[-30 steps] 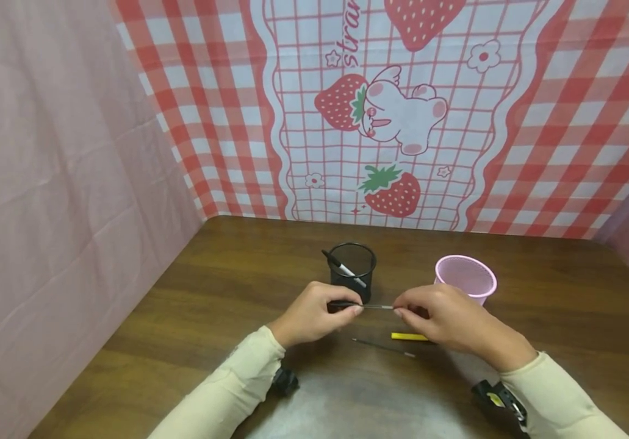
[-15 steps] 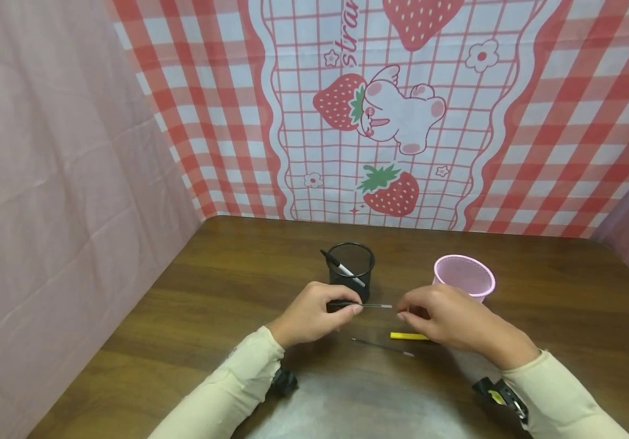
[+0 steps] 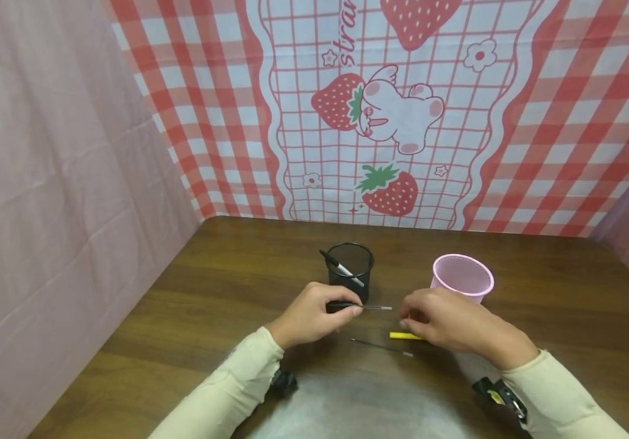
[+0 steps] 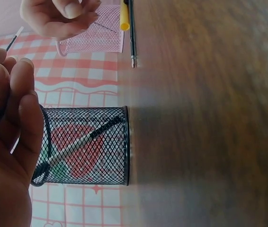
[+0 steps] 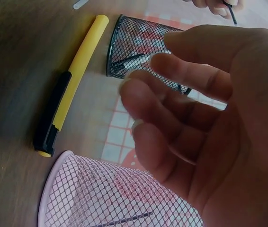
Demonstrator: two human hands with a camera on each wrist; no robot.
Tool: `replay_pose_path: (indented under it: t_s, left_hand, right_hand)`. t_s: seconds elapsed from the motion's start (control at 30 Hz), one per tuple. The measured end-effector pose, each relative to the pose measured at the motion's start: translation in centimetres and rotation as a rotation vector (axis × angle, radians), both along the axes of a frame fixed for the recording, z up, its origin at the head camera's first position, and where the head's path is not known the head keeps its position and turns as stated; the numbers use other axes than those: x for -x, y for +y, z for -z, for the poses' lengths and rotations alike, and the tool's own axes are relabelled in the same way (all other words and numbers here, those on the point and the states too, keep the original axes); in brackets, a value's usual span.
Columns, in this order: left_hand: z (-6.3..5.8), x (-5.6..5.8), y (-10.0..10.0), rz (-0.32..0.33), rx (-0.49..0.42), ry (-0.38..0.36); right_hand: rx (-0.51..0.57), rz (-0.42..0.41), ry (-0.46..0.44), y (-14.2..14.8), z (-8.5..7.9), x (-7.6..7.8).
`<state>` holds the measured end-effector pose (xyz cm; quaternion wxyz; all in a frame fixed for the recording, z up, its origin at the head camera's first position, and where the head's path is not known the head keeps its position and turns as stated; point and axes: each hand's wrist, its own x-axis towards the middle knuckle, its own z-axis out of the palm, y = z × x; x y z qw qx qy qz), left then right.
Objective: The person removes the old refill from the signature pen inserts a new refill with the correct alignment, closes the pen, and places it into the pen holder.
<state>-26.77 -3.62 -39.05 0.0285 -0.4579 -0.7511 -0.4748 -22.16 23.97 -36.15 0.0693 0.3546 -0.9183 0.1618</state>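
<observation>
In the head view my left hand point(image 3: 314, 314) pinches a slim black pen barrel point(image 3: 340, 304) between thumb and fingers. A thin pen refill point(image 3: 377, 308) with a whitish end sticks out of it to the right. My right hand point(image 3: 451, 320) hovers just beyond that end, its fingers loosely bent and nothing between them in the right wrist view. Below the hands, a second refill point(image 3: 380, 347) lies on the table, its metal tip to the left. Near it, partly covered by my right hand in the head view, lies a yellow tube point(image 5: 79, 59) with a black clip.
Behind my left hand stands a black mesh cup point(image 3: 335, 281) with a black and white marker point(image 3: 343, 268) leaning in it. A pink mesh cup point(image 3: 491, 281) is behind my right hand; something thin and dark shows through its mesh. A checkered cloth point(image 3: 237, 128) hangs behind the table.
My right hand has let go of the refill's whitish end and drawn a little to the right. The left hand keeps its grip on the black barrel in about the same spot.
</observation>
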Motion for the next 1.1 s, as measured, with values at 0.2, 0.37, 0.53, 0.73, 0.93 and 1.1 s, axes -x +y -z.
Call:
replay_pose_path:
  t_s: [0.2, 0.37, 0.53, 0.73, 0.93, 1.1]
  left_hand:
    - [0.05, 0.08, -0.05, -0.001, 0.015, 0.06]
    - [0.05, 0.06, -0.03, -0.003, 0.017, 0.082]
    - [0.0, -0.03, -0.07, 0.004, 0.013, 0.059]
    - [0.03, 0.11, -0.07, -0.01, 0.014, 0.102]
    - [0.03, 0.13, -0.09, -0.01, 0.009, 0.091]
    - [0.02, 0.13, -0.1, -0.006, 0.013, 0.076]
  right_hand:
    - [-0.091, 0.049, -0.06, 0.0, 0.33, -0.2]
    - [-0.126, 0.077, -0.112, 0.05, 0.46, -0.21]
    - [-0.113, 0.065, -0.11, 0.17, 0.55, -0.02]
    - [-0.113, 0.057, -0.067, 0.14, 0.5, 0.07]
    - [-0.137, 0.056, -0.063, 0.06, 0.62, 0.08]
    - [-0.164, 0.065, -0.075, 0.22, 0.9, 0.16]
